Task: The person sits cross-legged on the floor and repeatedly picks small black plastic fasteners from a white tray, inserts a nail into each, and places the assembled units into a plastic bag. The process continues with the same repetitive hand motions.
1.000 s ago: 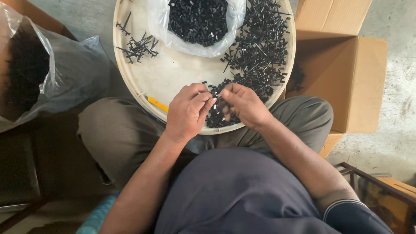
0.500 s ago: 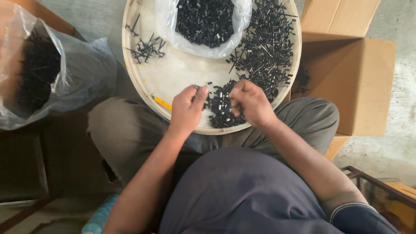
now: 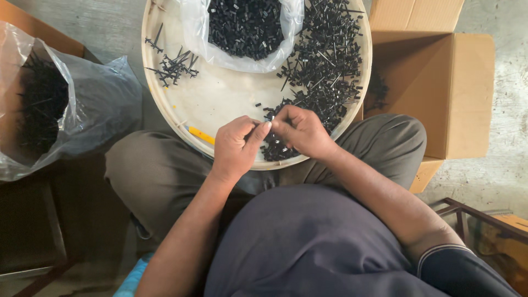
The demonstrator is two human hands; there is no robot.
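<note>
My left hand (image 3: 235, 147) and my right hand (image 3: 300, 131) meet fingertip to fingertip over the near edge of the round cream tray (image 3: 220, 104) that rests on my lap. Both are curled nearly closed, thumbs and forefingers pinched together on a small black part (image 3: 263, 124); it is too small for me to tell its shape.

To the right of my right hand stands an open brown cardboard box (image 3: 445, 88), flaps up, with a few dark pieces in its shadowed corner. To the left of my left hand, well apart, a clear plastic bag (image 3: 99, 104) sits in another brown box (image 3: 33, 27), full of black pin-like pieces.

Beyond my hands, at the far side of the tray, a second clear bag (image 3: 201, 33) lies open and holds a heap of small black caps (image 3: 245, 27). Just beyond and to the right of my right hand spreads a wide pile of black pins (image 3: 324, 60), reaching down to a smaller cluster under my fingers. Farther off to the left, beyond my left hand, lies a small separate bunch of pins (image 3: 173, 66). A short yellow strip (image 3: 201, 135) lies on the tray just left of my left hand.
</note>
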